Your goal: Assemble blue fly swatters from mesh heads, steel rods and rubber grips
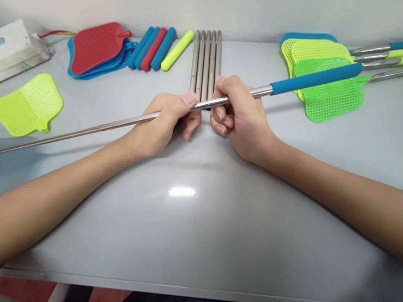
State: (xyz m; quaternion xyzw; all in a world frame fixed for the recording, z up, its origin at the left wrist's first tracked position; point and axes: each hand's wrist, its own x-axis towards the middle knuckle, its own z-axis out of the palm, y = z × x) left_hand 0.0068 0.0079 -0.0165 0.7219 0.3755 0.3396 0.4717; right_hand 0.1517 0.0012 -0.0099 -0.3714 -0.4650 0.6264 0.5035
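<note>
A telescopic fly swatter (118,123) is stretched out slantwise above the table, its blue head partly cut off at the left edge. Its blue foam grip (314,79) points up to the right. My left hand (169,116) is closed around the thin metal rod, thumb along the top. Close beside it, my right hand (243,114) is closed on the thicker rod section just below the foam grip. Behind my hands lie several bare metal rods (206,61) side by side, their near ends partly hidden.
Back left are stacked red and blue swatter heads (101,47), several foam grips (156,48) and a yellow one (177,50). A yellow-green head (28,105) lies nearer, by a white power strip (3,48). Complete swatters (334,90) are piled at the right. The table edge (181,289) runs in front.
</note>
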